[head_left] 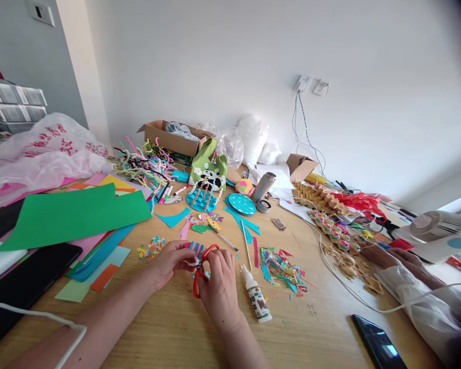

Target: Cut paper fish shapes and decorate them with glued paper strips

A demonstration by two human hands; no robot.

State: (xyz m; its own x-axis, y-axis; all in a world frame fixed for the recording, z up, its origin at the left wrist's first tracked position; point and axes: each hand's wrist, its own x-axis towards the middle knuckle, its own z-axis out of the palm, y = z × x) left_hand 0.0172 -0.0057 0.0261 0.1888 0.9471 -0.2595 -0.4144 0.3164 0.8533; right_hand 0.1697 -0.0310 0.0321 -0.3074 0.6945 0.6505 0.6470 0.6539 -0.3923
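Note:
Near the table's middle, my left hand (168, 262) pinches a small striped paper piece (195, 247), blue with red or purple bands. My right hand (219, 287) is closed round a pair of scissors (196, 285) with orange-red handles. The scissors' blades point left, at the fingers of my left hand, close under the striped paper; whether they touch it I cannot tell. A white glue bottle (257, 297) lies to the right of my right hand. Left of my hands is a small heap of coloured paper bits (152, 247). Paper fish cut-outs (214, 224) lie just beyond.
Green paper sheets (77, 215) are stacked at left beside a black slab (34, 282). Paper scraps (280, 269), a blue disc (242, 204) and a metal flask (264, 186) lie right of centre. Another person's hands (392, 259), a white fan (441, 233) and a phone (378, 341) are at right.

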